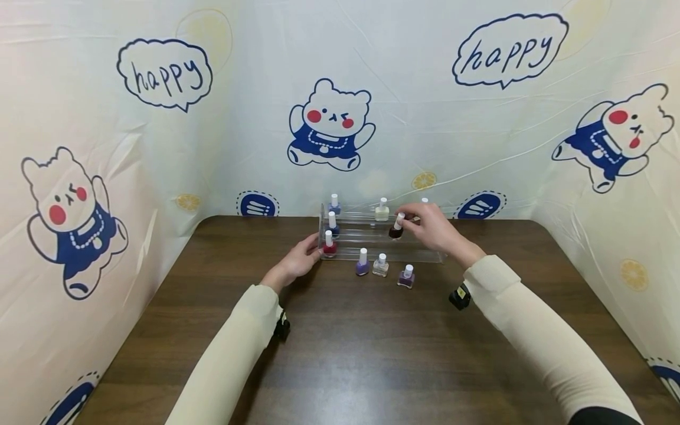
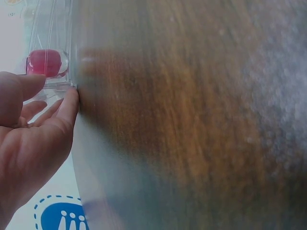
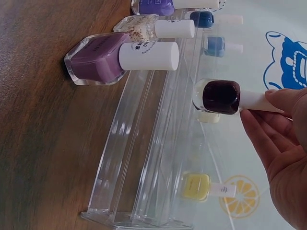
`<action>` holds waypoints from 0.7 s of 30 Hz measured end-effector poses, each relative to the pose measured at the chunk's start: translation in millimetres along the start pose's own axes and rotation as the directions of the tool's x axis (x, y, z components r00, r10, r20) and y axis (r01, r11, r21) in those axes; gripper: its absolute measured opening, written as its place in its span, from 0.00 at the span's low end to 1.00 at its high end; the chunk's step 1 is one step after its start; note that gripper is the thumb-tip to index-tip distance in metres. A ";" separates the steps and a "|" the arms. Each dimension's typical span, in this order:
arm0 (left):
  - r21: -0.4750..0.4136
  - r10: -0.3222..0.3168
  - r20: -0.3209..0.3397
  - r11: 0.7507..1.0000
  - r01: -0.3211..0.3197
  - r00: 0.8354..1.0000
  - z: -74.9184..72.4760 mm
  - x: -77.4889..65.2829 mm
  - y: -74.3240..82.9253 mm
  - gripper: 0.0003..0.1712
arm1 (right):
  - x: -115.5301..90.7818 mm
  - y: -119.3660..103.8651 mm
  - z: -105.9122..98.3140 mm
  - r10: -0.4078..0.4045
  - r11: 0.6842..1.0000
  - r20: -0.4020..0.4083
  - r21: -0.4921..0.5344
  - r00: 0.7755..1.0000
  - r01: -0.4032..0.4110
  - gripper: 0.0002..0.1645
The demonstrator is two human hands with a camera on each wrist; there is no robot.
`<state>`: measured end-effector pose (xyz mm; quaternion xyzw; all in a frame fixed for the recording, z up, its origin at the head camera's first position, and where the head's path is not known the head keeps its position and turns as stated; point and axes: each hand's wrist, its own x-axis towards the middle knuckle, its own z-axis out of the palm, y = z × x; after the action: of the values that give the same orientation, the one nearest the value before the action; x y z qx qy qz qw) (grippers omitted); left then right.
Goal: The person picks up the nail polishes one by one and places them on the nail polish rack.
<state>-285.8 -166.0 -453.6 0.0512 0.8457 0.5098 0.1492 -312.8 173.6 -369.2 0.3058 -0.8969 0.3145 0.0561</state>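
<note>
A clear tiered display rack [image 1: 382, 255] stands at the back of the table. My left hand [image 1: 301, 257] holds its left end, the thumb and fingers [image 2: 70, 103] at the side panel's corner. My right hand [image 1: 432, 227] pinches the white cap of a dark red nail polish bottle [image 3: 221, 97] over the rack's middle part. On the left side of the rack stand a red nail polish [image 1: 329, 248], a dark blue one [image 1: 333, 227] and a lighter blue one [image 3: 215, 46]. A pale bottle [image 1: 382, 211] and a yellow one [image 3: 196, 186] are on the back tier.
In front of the rack, on the wooden table [image 1: 340, 342], stand a violet bottle [image 1: 362, 265], a clear glittery bottle [image 1: 380, 267] and a dark purple bottle [image 1: 406, 278]. A printed cloth [image 1: 255, 130] hangs close behind the rack and along both sides.
</note>
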 end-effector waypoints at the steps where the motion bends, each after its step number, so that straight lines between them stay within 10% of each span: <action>1: -0.003 0.000 0.001 1.000 0.000 1.000 0.1 0.2 -0.4 0.34 | 0.3 0.2 0.4 0.001 1.000 0.002 -0.003 1.000 -0.001 0.14; 21: -0.002 -0.016 -0.006 1.000 0.016 1.000 -0.6 1.5 -2.1 0.34 | 9.3 -1.1 2.2 0.029 1.000 0.022 0.002 0.999 -0.029 0.15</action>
<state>-287.2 -167.1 -455.5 0.0426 0.8461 0.5094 0.1508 -319.5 166.8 -367.6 0.2964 -0.9014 0.3130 0.0414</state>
